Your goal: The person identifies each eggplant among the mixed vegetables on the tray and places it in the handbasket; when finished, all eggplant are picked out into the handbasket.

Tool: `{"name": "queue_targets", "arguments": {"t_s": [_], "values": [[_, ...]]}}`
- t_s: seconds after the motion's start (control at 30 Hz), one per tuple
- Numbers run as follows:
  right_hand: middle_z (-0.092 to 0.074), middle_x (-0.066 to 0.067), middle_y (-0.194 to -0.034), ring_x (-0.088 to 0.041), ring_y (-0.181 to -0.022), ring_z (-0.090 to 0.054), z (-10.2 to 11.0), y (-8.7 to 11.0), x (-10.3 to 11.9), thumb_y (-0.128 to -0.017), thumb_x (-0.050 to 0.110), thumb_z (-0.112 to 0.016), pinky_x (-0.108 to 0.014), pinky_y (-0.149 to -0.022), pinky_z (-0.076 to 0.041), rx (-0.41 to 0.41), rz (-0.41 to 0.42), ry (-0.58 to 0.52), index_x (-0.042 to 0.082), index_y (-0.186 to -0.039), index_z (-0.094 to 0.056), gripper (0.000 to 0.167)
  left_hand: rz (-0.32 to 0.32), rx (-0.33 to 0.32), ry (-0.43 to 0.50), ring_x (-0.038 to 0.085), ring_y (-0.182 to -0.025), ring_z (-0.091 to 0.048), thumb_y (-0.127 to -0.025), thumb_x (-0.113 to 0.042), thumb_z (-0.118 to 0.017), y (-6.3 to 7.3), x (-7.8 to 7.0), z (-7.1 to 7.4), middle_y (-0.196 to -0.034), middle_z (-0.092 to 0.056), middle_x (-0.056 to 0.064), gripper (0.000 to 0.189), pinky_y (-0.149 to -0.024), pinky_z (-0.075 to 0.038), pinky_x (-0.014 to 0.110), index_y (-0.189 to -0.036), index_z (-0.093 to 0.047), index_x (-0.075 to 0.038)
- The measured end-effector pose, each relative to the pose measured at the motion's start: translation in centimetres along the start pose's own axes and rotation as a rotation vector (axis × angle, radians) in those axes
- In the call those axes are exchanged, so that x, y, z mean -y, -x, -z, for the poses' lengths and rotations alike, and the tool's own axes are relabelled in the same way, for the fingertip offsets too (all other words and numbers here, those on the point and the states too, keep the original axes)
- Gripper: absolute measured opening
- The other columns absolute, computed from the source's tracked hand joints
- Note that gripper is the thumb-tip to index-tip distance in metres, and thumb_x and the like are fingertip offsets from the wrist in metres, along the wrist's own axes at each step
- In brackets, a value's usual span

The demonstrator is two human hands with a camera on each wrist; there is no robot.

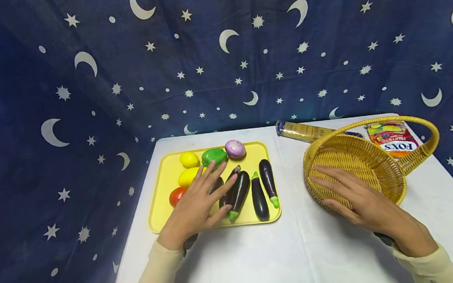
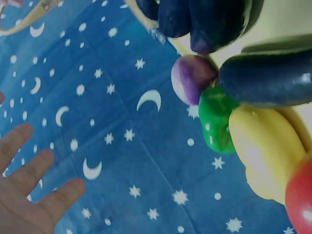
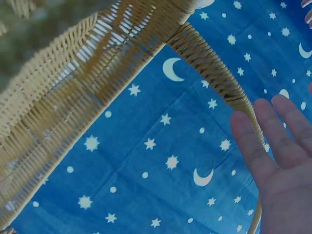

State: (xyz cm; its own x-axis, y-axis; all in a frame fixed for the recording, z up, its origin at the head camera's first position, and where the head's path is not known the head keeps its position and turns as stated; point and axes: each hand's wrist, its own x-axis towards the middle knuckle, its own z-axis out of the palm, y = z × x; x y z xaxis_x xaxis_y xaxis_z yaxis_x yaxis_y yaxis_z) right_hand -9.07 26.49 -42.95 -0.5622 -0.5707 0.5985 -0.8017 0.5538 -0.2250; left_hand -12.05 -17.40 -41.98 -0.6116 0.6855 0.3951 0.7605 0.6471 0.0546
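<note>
My left hand [image 1: 200, 203], fingers spread and straight, hovers over the near left part of a yellow tray [image 1: 276, 219] and hides some of it. Around it on the tray are several dark eggplants [image 1: 259, 199], a red tomato [image 1: 177, 195], a yellow mango-shaped fruit [image 1: 187, 176], a lemon [image 1: 189, 159], a green bell pepper [image 1: 213, 157] and a purple onion [image 1: 235, 149]. With fingers extended, my right hand [image 1: 366, 204] overlaps the near left rim of a wicker basket [image 1: 402, 191]. Neither hand holds anything. In the right wrist view the basket's handle [image 3: 209, 63] passes behind the fingers.
Behind the basket lie a long pack of spaghetti [image 1: 304, 131] and a red Fox's Fruits bag [image 1: 393, 138]. A white cloth covers the table [image 1: 258, 262]. A dark blue curtain [image 1: 205, 64] with moons and stars hangs at the back and left.
</note>
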Motion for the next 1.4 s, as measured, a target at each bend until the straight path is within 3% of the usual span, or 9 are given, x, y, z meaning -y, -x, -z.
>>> {"name": "queue_targets", "arguments": {"t_s": [0.17,0.37,0.53,0.67,0.87,1.03,1.1,1.23,1.4], "values": [[-0.061,-0.015,-0.153,-0.005,-0.149,-0.046,0.8,1.2,-0.1,-0.111,0.049,-0.045,-0.015,-0.126,-0.026,-0.059,-0.059,-0.013,0.005,-0.143,-0.067,0.058,0.175,-0.204,0.203,0.033,-0.153,-0.048,-0.101,-0.023,-0.067,2.0,0.9,1.1,-0.167,-0.047,0.010,0.059,-0.127,-0.038,0.036,-0.159,-0.053,-0.021],[-0.063,-0.020,-0.147,-0.002,-0.149,-0.045,2.1,3.1,-0.5,-0.110,0.051,-0.049,-0.015,-0.125,-0.029,-0.188,-0.175,0.007,-0.003,-0.137,-0.068,0.064,0.639,-0.411,0.476,0.029,-0.134,-0.065,-0.102,-0.003,-0.065,5.9,4.1,2.8,-0.150,-0.066,0.008,0.059,-0.109,-0.043,0.009,-0.155,-0.057,-0.027],[-0.061,-0.028,-0.144,-0.002,-0.151,-0.042,3.3,5.1,-0.9,-0.109,0.050,-0.050,-0.015,-0.126,-0.026,-0.249,-0.331,0.060,-0.004,-0.140,-0.066,0.063,1.060,-0.328,0.579,0.035,-0.146,-0.057,-0.108,-0.019,-0.059,9.6,6.8,3.2,-0.161,-0.055,0.012,0.065,-0.114,-0.049,0.032,-0.163,-0.038,-0.047],[-0.057,-0.030,-0.147,0.008,-0.150,-0.035,4.0,6.7,-1.6,-0.109,0.026,-0.056,-0.006,-0.121,-0.022,-0.299,-0.514,0.144,0.001,-0.146,-0.062,0.045,1.259,-0.196,0.659,0.045,-0.154,-0.044,-0.109,-0.026,-0.055,11.8,7.9,2.6,-0.172,-0.038,0.019,0.071,-0.118,-0.043,0.060,-0.169,-0.022,-0.045],[-0.054,-0.024,-0.154,0.026,-0.134,-0.029,4.7,8.3,-2.4,-0.101,0.000,-0.058,0.005,-0.102,-0.023,-0.390,-0.837,0.237,0.008,-0.151,-0.060,0.050,1.321,-0.065,0.696,0.050,-0.154,-0.041,-0.108,-0.031,-0.056,12.9,8.8,1.3,-0.175,-0.030,0.021,0.075,-0.120,-0.040,0.064,-0.171,-0.016,-0.041],[-0.047,-0.010,-0.163,0.003,-0.146,-0.042,5.1,8.8,-2.6,-0.106,0.011,-0.051,-0.003,-0.112,-0.029,-0.352,-1.189,0.237,0.024,-0.160,-0.051,0.055,1.337,-0.031,0.705,0.047,-0.149,-0.048,-0.108,-0.028,-0.059,13.1,8.9,0.9,-0.173,-0.033,0.022,0.076,-0.093,-0.057,0.033,-0.171,-0.019,-0.036],[-0.044,-0.008,-0.165,0.000,-0.146,-0.044,5.0,9.3,-3.0,-0.108,0.015,-0.049,-0.006,-0.114,-0.030,-0.320,-1.281,0.222,0.030,-0.162,-0.047,0.056,1.336,-0.026,0.684,0.049,-0.148,-0.048,-0.107,-0.024,-0.060,13.3,8.8,1.0,-0.172,-0.033,0.024,0.076,-0.094,-0.058,0.037,-0.172,-0.021,-0.032],[-0.045,-0.010,-0.164,0.012,-0.136,-0.042,4.7,10.1,-3.8,-0.107,0.018,-0.050,-0.004,-0.111,-0.032,-0.306,-1.327,0.204,0.034,-0.162,-0.046,0.057,1.334,0.002,0.617,0.053,-0.149,-0.045,-0.106,-0.022,-0.061,13.9,8.8,1.1,-0.172,-0.032,0.026,0.077,-0.117,-0.044,0.061,-0.172,-0.021,-0.025],[-0.042,-0.008,-0.168,-0.021,-0.154,-0.047,4.6,10.0,-4.0,-0.108,0.018,-0.047,-0.016,-0.122,-0.034,-0.287,-1.386,0.194,0.036,-0.164,-0.041,0.059,1.342,0.024,0.716,0.052,-0.154,-0.039,-0.105,-0.025,-0.065,14.9,9.5,0.3,-0.176,-0.028,0.021,0.079,-0.122,-0.037,0.063,-0.171,-0.023,-0.030]]}}
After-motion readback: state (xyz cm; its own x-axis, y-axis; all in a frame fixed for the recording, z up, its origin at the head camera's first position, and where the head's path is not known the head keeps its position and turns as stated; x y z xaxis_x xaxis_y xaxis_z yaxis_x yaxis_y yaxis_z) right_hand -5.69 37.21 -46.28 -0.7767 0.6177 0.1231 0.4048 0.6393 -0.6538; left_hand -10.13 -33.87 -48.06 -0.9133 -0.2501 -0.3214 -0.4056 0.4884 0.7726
